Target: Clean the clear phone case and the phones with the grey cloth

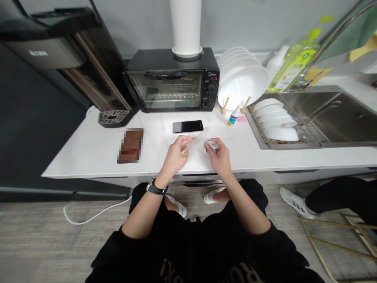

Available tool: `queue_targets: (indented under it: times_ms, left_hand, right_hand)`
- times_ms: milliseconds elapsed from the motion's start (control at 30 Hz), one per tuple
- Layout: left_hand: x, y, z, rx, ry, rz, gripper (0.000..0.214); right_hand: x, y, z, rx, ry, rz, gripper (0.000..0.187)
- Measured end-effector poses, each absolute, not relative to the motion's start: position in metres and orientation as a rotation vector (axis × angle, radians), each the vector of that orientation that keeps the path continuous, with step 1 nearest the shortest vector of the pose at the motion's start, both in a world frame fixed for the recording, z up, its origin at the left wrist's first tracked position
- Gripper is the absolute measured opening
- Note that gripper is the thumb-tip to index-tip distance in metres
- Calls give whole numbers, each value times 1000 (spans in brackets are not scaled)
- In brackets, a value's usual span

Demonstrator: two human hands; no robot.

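My left hand (176, 154) is closed on the edge of a clear phone case (198, 140), which is tilted over the counter. Its far end reaches up toward the right. Pinched in my right hand (218, 157) is a crumpled greyish-white wipe (211, 147), just right of the case. Behind both hands, a dark-screened phone (187, 126) lies flat on the white counter (159, 159). A small spray bottle (233, 116) with a blue and yellow label stands beyond my right hand, beside a pink piece (242, 119).
A toaster oven (173, 90) stands at the back, below a white cylinder (186, 27). White plates (244, 86) lean in a rack near the sink (335, 118), which holds bowls (277, 122). A pixelated brown item (130, 145) lies left, before a drinks machine (94, 70). Another person's shoe (296, 202) shows right.
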State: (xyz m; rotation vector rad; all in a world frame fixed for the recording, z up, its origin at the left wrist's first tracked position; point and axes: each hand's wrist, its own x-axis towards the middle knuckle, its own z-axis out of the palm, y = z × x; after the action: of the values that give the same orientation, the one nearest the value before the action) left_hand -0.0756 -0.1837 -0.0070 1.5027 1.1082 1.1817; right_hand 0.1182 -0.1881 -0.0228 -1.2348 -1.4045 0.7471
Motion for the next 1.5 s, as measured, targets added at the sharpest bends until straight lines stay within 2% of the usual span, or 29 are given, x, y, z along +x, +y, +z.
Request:
queue_targets:
  times_ms: [100,267,400,633,800,1167,1333,1500]
  left_hand:
    - [-67,-189,-13,1455,1143,1277,24]
    - [-62,-193,-20,1362,1214,1378,30]
    - [-63,-187,-25,1308,1174,1359,39]
    - [-63,-188,-25,1333,1169,1346,37]
    - [-65,-189,-23,1452,1270,1335,22]
    - [-67,-191,-20,1572,1263,1339,32]
    - [-66,-189,-26,1459,1292,1321,22]
    - [-62,-192,-22,1413,1193,1341,31]
  right_hand:
    - [129,-183,-15,-1241,-1406,586,20]
    - [137,-160,5,-1162,-1654,295,18]
    - [134,-144,10,-1157,-1808,223,19]
    - [127,-153,8,-1119,-1888,205,21]
    - [102,-180,15,-952,-2077,316,32]
    - [90,-195,20,-890,-2160,402,45]
    - [109,-178,16,-984,-2076,295,33]
    - [136,-152,15,-1124,-1942,201,20]
